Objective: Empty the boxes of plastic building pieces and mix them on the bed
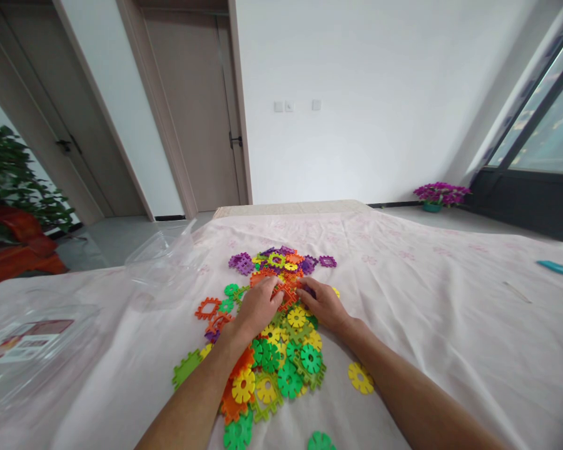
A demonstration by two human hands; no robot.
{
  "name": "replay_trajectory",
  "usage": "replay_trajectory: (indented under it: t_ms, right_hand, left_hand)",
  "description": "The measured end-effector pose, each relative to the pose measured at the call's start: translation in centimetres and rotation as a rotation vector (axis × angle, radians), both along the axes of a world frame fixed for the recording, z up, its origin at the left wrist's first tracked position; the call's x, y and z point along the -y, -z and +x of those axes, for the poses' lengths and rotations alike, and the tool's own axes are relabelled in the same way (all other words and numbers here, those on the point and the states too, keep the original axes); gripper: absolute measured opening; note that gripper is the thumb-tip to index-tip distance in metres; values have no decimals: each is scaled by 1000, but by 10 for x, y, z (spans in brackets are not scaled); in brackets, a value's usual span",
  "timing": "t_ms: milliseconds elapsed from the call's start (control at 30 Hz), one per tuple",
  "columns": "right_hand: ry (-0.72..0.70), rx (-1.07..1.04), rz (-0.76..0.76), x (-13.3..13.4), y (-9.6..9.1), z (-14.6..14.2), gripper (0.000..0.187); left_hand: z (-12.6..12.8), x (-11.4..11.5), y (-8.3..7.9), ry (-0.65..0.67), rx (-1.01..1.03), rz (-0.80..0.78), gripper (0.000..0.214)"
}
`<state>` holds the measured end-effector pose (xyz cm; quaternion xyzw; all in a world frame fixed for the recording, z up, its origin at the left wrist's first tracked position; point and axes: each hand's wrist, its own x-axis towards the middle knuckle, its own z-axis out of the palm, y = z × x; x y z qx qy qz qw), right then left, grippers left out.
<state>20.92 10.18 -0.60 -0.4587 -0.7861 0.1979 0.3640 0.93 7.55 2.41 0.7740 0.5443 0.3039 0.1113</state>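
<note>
Both my hands close on one orange grid piece [286,295] at the middle of the pile of plastic interlocking pieces [281,362]: my left hand [258,307] pinches its left edge, my right hand [323,305] its right. Fingertips hide most of it, so I cannot tell its full shape. It sits on the pink cloth [426,312]. A clear plastic container [164,256] is hard to make out at left.
</note>
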Motion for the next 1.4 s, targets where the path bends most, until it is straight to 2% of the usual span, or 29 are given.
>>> replay_trajectory:
  t_ms: [267, 467, 900, 1400]
  right_hand:
    - [-38, -44, -59, 2, -1, -1, 22]
    - [-27, -63, -56, 1, 1, 0, 28]
    - [43, -35, 76, -6, 6, 3, 22]
    - [29, -72, 112, -10, 13, 1, 33]
  left_hand:
    - [1, 3, -4, -20, -10, -20, 14]
    - [-3, 0, 0, -32, 7, -39, 16]
    - [-6, -3, 5, -42, 24, -71, 13]
    - [-6, -2, 6, -40, 27, -67, 16]
